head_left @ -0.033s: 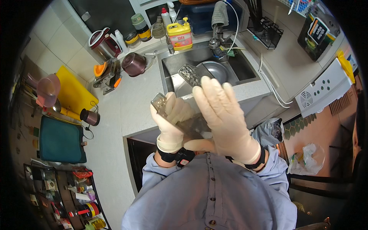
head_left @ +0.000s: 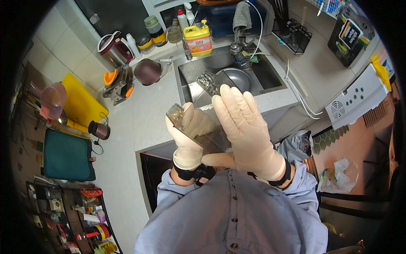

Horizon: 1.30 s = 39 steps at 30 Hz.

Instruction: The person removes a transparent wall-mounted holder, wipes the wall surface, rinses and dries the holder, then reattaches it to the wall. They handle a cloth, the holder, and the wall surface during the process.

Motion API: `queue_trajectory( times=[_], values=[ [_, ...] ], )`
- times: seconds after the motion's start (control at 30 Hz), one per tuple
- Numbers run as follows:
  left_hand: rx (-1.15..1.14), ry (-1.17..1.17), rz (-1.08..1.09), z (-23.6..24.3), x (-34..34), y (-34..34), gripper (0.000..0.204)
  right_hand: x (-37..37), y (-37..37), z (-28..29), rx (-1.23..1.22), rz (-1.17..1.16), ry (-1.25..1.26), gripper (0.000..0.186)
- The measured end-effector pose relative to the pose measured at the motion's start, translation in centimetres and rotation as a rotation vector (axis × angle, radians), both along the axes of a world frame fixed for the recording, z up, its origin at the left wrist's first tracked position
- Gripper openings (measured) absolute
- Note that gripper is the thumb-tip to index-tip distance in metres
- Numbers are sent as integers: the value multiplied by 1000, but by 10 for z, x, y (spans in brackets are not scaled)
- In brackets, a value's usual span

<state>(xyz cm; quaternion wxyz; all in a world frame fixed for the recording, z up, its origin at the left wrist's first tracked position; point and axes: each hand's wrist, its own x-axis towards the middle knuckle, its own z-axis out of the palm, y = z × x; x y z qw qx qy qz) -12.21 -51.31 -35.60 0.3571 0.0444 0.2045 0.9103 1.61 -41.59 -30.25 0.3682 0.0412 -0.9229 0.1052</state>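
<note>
A smoky translucent plastic piece (head_left: 209,142), like a box with shiny bumpy ends, is held low over the sink's front edge. My gloved left hand (head_left: 186,139) is closed round it, fingers showing through the plastic. My gloved right hand (head_left: 243,131) lies against its right side with long, straight fingers and thumb stretched toward the left wrist. A second bumpy section (head_left: 207,82) rises behind the right fingertips; whether it is joined is unclear. The steel sink (head_left: 270,76) behind holds a round metal pan (head_left: 240,77).
Around the sink are a yellow jug (head_left: 198,44), faucet (head_left: 237,44), purple pot (head_left: 146,72), steel grater-like tools (head_left: 118,84) and a kettle (head_left: 112,48). Leftward stand a yellow board (head_left: 84,97), teal board (head_left: 65,152) and spice rack (head_left: 63,211). Plastic bags (head_left: 338,173) lie low at right.
My right hand has shifted very slightly to the left along the plastic piece, which has tilted a little. My left hand has barely moved.
</note>
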Motion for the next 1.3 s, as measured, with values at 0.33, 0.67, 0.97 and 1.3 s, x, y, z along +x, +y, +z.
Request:
queue_trajectory(
  times=[0.33, 0.67, 0.97, 1.3],
  values=[
    [-55, -22, -132, 17, -3, 0, 34, -2, 23, 4, -186, 166, -171, 117],
    [-353, -123, 40, 28, 9, 5, 39, 2, 21, -3, -227, 292, -143, 101],
    [-340, -251, 239, 45, 15, 15, 37, 8, 15, 2, -53, 166, -59, 98],
    [114, 79, -227, 19, -13, -4, 41, 14, 39, 17, -288, 51, 52, 92]
  ],
)
